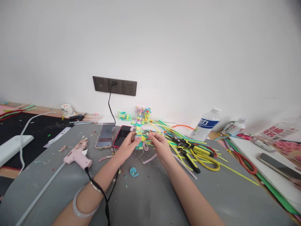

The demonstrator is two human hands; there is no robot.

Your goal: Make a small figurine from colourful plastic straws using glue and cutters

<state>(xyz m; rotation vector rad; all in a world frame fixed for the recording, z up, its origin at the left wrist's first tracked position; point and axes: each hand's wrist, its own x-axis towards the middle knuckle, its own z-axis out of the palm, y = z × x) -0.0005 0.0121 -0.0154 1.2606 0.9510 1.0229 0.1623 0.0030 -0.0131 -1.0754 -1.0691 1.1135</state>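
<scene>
My left hand [130,145] is closed around the side of a small pipe-cleaner figure [139,134] in turquoise, yellow and pink, holding it upright above the grey mat. On the figure's other side, my right hand [158,142] is pinched at a tiny pale green bit, too small to make out fully. Below the figure lies a blue pipe-cleaner coil [134,172]. Against the wall are a green and yellow figure [125,116], lying down, a pink one [139,113] and a blue and yellow one [147,115].
A pink glue gun [78,156] lies on the left, its black cord passing over my left forearm. Two phones [105,135] lie behind my left hand. Pliers [183,144], yellow-handled scissors [207,160] and loose pipe cleaners [225,166] spread rightward, near a bottle [207,124].
</scene>
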